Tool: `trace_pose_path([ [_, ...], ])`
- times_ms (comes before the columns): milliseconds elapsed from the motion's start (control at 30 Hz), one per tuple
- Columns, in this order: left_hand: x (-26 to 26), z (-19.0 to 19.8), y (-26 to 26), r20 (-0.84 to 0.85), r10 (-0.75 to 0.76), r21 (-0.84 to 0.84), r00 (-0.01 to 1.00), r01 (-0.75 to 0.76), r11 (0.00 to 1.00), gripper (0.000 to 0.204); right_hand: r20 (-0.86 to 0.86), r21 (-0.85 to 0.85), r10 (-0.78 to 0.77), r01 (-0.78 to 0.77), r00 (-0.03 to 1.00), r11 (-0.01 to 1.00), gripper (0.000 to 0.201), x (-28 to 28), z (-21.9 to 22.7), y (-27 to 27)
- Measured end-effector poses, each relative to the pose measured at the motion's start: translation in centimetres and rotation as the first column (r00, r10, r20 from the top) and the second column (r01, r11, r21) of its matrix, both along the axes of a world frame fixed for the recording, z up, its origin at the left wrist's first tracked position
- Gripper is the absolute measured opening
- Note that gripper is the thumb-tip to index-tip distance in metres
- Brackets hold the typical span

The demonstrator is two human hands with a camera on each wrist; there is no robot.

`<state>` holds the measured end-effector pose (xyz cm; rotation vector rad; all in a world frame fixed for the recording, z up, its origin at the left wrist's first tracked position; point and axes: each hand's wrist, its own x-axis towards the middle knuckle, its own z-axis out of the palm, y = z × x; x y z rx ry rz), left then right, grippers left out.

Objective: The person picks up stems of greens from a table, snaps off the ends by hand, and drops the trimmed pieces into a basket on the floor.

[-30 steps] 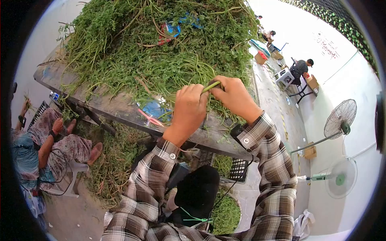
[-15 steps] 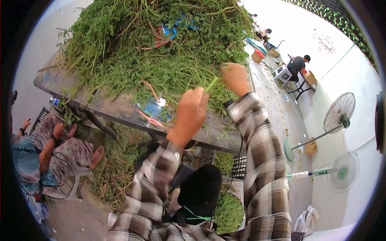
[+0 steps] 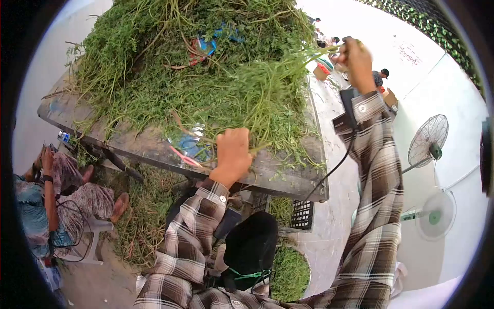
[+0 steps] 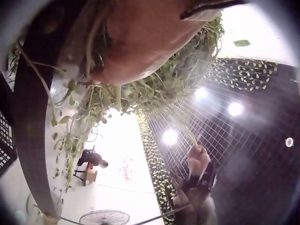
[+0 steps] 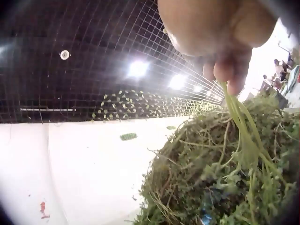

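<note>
My right hand (image 3: 357, 62) is raised at the upper right, beyond the table's right side. It pinches the stem ends of a leafy green plant (image 5: 241, 126), whose leafy part trails down over the big heap of greens (image 3: 195, 87). Low over the table's front edge, my left hand (image 3: 233, 157) has its fingers curled, and a short green stem (image 3: 259, 148) sticks out at its right side. In the left wrist view the left hand fills the top, with the stem (image 4: 117, 97) poking out below it.
The heap covers most of the dark table (image 3: 134, 149). A blue and clear plastic piece (image 3: 191, 147) lies by the front edge. Below are a black crate (image 3: 302, 213) and a tub of greens (image 3: 290, 273). Another person (image 3: 51, 206) sits at left; fans (image 3: 428, 141) stand at right.
Both hands were together on one green stem. The right hand has moved up and right with the plant, drawing it across the heap; the left has dropped slightly toward the table edge.
</note>
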<state>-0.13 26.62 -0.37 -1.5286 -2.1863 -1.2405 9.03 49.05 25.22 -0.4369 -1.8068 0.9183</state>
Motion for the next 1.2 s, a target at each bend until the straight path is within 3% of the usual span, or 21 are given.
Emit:
trace_pose_path([
  [33,-0.3,-0.1,0.0,0.046,0.011,-0.101,0.999,-0.006,0.995,0.026,-0.052,0.051,-0.047,0.050,0.998,0.997,0.022,1.3,2.4,0.2],
  [67,-0.3,-0.1,0.0,0.044,0.005,-0.098,0.999,-0.001,0.995,0.026,-0.105,0.099,-0.084,0.094,0.991,0.991,0.022,2.1,4.5,-0.6],
  [133,-0.3,-0.4,0.3,0.000,0.087,-0.003,0.996,-0.087,0.996,0.027,-0.128,0.154,-0.112,0.131,0.985,0.979,0.023,4.2,7.2,0.4],
  [267,-0.8,-0.2,0.3,0.047,0.094,0.052,0.995,-0.096,0.994,0.032,-0.154,0.247,-0.100,0.136,0.983,0.959,0.025,7.2,11.3,0.8],
  [400,-1.9,-1.9,0.5,-0.020,0.147,0.078,0.989,-0.145,0.986,0.037,-0.316,0.186,-0.228,0.296,0.921,0.937,0.022,10.1,15.8,-0.1],
  [500,-2.5,-1.3,0.6,0.059,0.117,-0.020,0.991,-0.116,0.993,0.042,-0.292,0.163,-0.177,0.231,0.940,0.959,0.019,12.9,17.4,0.0],
  [600,-3.3,-1.3,1.7,0.094,0.094,0.019,0.991,-0.096,0.995,0.044,-0.059,0.174,-0.181,0.189,0.982,0.966,0.020,13.3,15.2,-2.0],
  [700,-3.4,1.0,1.5,0.229,0.069,-0.213,0.971,-0.019,0.977,0.045,-0.030,0.168,-0.176,0.178,0.984,0.970,0.021,13.4,12.3,-4.0],
  [800,-2.2,3.3,-0.1,0.083,0.024,-0.188,0.996,-0.008,0.982,0.043,0.044,0.100,-0.230,0.225,0.972,0.969,0.022,12.7,9.1,-6.5],
  [833,-2.1,3.6,-0.4,0.082,0.014,-0.188,0.997,0.001,0.982,0.043,0.065,0.085,-0.167,0.161,0.984,0.983,0.021,12.5,8.0,-7.4],
  [933,-1.9,4.5,-1.3,0.069,0.034,-0.134,0.997,-0.024,0.991,0.049,0.118,0.049,-0.106,0.101,0.987,0.994,0.022,12.4,5.5,-8.8],
  [1000,-1.6,5.3,-1.9,0.216,-0.090,0.027,0.972,0.086,0.996,0.053,0.142,0.027,-0.098,0.095,0.985,0.995,0.023,12.4,4.0,-10.6],
  [1033,-1.4,5.5,-1.9,0.199,-0.120,0.136,0.973,0.094,0.986,0.041,0.162,-0.025,-0.080,0.085,0.984,0.996,0.023,12.5,3.4,-11.2],
  [1067,-1.1,6.0,-2.2,0.199,-0.119,0.133,0.973,0.093,0.987,0.041,0.179,-0.076,-0.061,0.075,0.982,0.994,0.023,12.5,2.7,-11.8],
  [1133,-0.2,7.5,-3.0,0.445,-0.316,0.232,0.838,0.233,0.944,0.032,0.199,-0.094,-0.084,0.104,0.976,0.990,0.023,12.3,1.4,-12.8],
  [1167,0.1,7.7,-3.2,0.448,-0.316,0.228,0.836,0.235,0.945,0.032,0.247,-0.139,-0.028,0.064,0.969,0.988,0.023,12.4,0.8,-13.4],
  [1200,0.4,7.9,-3.3,0.507,-0.427,0.286,0.748,0.321,0.903,0.031,0.292,-0.188,0.029,0.028,0.956,0.982,0.023,12.4,0.1,-13.9],
])
